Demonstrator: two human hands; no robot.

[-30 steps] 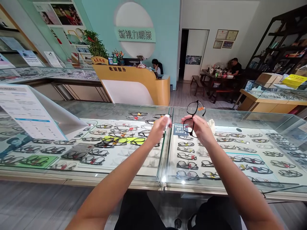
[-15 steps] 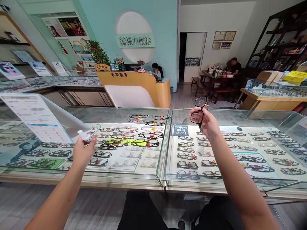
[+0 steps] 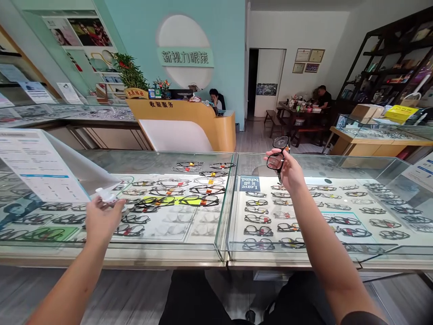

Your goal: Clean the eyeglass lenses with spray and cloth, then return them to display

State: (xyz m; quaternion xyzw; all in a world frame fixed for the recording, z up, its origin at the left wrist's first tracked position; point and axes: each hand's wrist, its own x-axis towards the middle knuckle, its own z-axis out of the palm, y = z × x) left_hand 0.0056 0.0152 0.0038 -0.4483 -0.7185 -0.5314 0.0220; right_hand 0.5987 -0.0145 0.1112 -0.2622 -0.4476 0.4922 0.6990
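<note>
My right hand holds up a pair of black-framed eyeglasses above the far edge of the glass counter. The frame is turned on end, one lens above the other, with an orange tag near the fingers. My left hand has its fingers around a small white plastic bottle, just over the counter top. Its exact kind is hard to make out. Close beside it stands a folded white printed card. Below the glass lie rows of eyeglass frames, many with red or yellow tags.
The glass display counter runs across in front of me, with a seam near the middle. Beyond it stand a wooden cashier desk with a person behind it, and a dark table with another person. More display cases line both sides.
The view has swung slightly to the right. My left hand has come a little nearer and its fingers have loosened around the white bottle. The eyeglasses stay raised in my right hand.
</note>
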